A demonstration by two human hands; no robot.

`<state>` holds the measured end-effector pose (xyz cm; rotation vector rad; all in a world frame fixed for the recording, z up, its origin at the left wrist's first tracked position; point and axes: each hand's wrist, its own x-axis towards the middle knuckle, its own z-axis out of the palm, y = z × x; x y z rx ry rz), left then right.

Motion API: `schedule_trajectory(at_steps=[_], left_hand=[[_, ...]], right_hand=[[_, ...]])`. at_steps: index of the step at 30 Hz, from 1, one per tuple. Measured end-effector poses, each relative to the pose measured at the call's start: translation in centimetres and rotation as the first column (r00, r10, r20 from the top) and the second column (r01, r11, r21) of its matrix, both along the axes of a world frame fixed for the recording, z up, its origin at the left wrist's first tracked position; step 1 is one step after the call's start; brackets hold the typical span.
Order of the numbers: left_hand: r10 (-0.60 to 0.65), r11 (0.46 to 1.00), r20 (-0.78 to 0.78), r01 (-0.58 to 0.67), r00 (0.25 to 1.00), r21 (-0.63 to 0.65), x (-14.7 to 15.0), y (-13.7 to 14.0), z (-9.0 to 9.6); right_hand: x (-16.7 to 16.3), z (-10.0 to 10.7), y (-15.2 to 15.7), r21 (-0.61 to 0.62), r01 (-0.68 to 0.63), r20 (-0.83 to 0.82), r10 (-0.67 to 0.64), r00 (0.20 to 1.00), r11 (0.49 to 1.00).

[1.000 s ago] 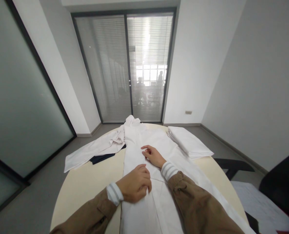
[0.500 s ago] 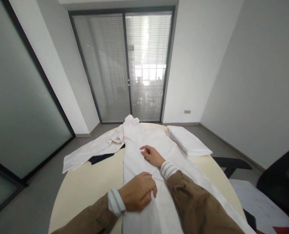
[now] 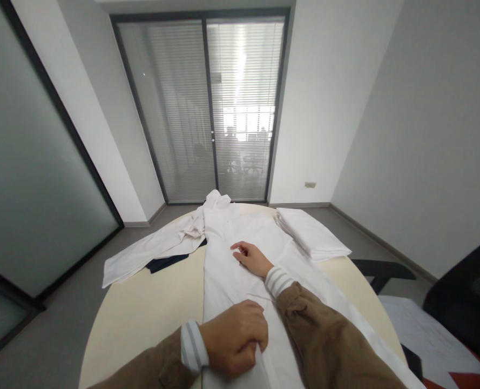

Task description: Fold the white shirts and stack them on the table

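Observation:
A long white coat (image 3: 219,270) lies lengthwise over the round table, its collar end at the far edge. One sleeve (image 3: 142,256) stretches out to the left. My left hand (image 3: 235,337) is closed near the front, pinching a raised fold of the coat between thumb and fingers. Farther forward, my right hand (image 3: 252,259) rests on the coat with its fingers loosely curled and the thumb apart from them, holding nothing. My right forearm lies across the right part of the cloth and hides some of it.
A folded white cloth stack (image 3: 315,235) sits at the table's right far side. Dark blue fabric (image 3: 167,263) shows under the sleeve. The cream table (image 3: 142,324) has a rounded edge. At right stands a black chair (image 3: 462,308) with papers (image 3: 430,329) beside it.
My left hand has moved slightly toward me and to the right, still pinching the coat's fold. My right hand has stayed in nearly the same place.

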<state>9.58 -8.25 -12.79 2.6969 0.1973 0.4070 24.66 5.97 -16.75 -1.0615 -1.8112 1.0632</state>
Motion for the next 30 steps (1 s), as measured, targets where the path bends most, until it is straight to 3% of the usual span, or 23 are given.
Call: schedule_trajectory(at_steps=[3,9,13,16,18,21,24,30], left_hand=[[0.066,0.998,0.054,-0.065,0.996,-0.009,0.1,-0.3,0.5],[-0.082,0.996,-0.054,0.083,0.995,0.015,0.5,-1.0,-0.8],[-0.155,0.974,0.026,0.157,0.988,-0.165,0.9,-1.6,-0.2],[-0.057,0.941,0.182,0.113,0.982,-0.318,1.1,-2.2,1.0],[0.025,0.93,0.202,0.052,0.979,-0.364,1.2,-2.4,1.3],[-0.019,0.962,0.075,0.039,0.997,-0.269,1.5,-2.4,0.4],[-0.138,0.986,-0.091,0.127,0.986,-0.112,1.7,-2.1,-1.2],[-0.202,0.979,-0.088,0.203,0.976,0.006,2.2,-2.1,-3.2]], right_hand=[[0.1,-0.1,0.1,0.01,0.009,0.007,-0.009,1.0,1.0],[0.0,0.0,0.0,-0.006,0.01,0.012,-0.01,1.0,1.0],[0.0,0.0,0.0,-0.008,0.017,0.025,-0.016,1.0,1.0],[0.0,-0.1,0.1,0.002,0.015,0.027,-0.016,1.0,1.0],[0.0,-0.2,0.1,0.002,0.011,0.026,-0.011,1.0,1.0],[0.1,-0.4,0.2,0.004,0.012,0.032,-0.012,0.999,1.0],[0.1,-0.5,0.2,0.018,0.02,0.04,-0.021,0.999,1.0],[0.1,-0.2,0.1,0.014,0.028,0.049,-0.029,0.998,0.999]])
